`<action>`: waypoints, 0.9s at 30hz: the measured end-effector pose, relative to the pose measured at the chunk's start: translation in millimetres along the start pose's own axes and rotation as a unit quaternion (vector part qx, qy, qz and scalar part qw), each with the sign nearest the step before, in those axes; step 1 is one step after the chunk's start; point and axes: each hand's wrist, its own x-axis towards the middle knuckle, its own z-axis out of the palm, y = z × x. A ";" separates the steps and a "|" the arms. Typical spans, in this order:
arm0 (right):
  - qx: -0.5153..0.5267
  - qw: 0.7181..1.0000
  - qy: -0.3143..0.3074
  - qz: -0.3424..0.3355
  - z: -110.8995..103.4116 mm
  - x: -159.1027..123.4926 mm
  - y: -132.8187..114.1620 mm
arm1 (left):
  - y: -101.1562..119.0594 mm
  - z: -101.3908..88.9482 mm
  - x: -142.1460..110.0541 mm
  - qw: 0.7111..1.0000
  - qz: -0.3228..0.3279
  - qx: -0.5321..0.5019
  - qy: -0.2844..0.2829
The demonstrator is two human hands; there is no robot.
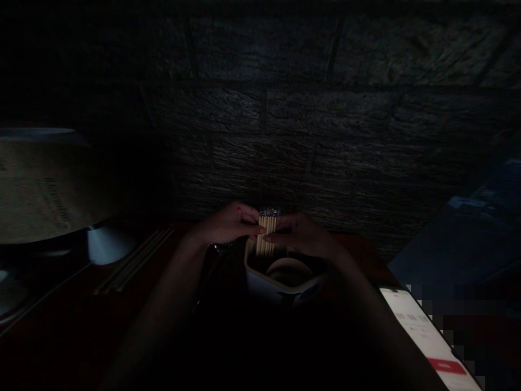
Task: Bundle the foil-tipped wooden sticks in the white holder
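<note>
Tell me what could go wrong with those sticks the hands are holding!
The left hand and right hand pinch a bundle of thin sticks at the open container, so a stick might slip out and drop in. It's very dark, so a loose one could be hard to spot. The lit phone lies near the right arm, which might bump it.

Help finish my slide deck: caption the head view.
In dim light, the left hand and right hand hold pale sticks at an open container.
</note>
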 end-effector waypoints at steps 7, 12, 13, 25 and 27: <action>-0.024 0.999 0.019 -0.013 0.6 0.9 4.0 | 2.7 0.1 -0.9 1.000 -0.010 -0.020 0.008; -0.016 1.000 0.001 -0.010 0.3 0.1 1.8 | -0.4 -0.1 -0.1 1.000 -0.009 -0.020 0.000; -0.013 1.000 -0.002 -0.013 0.2 0.1 1.2 | -1.1 -0.2 -0.1 1.000 -0.006 -0.015 -0.002; -0.009 1.000 -0.005 -0.025 -0.1 0.7 4.0 | -0.8 1.3 -0.3 1.000 -0.005 -0.011 -0.023; -0.001 1.000 -0.002 -0.017 -0.4 0.2 3.5 | -0.5 2.2 -0.2 1.000 -0.003 -0.005 -0.022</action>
